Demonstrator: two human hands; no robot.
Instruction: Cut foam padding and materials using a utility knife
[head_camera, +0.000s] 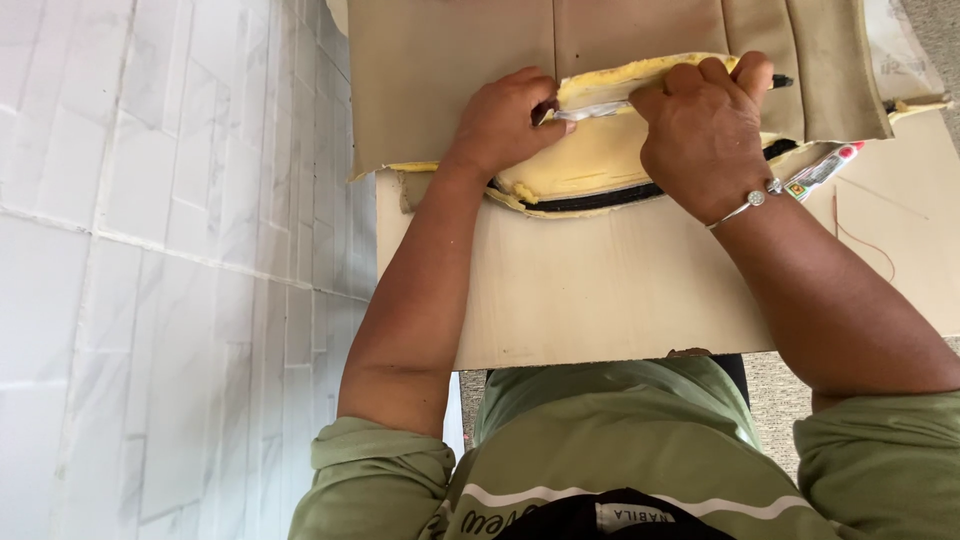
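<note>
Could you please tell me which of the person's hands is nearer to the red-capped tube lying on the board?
The right hand. It grips the yellow foam edge just left of the tube. The left hand presses the foam farther left, beyond the right hand.

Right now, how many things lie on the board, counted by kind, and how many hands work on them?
Hands: 2, left hand and right hand
Foam-backed beige cover: 1
Glue tube: 1
Red thread: 1
Wooden board: 1
Total: 6
</note>
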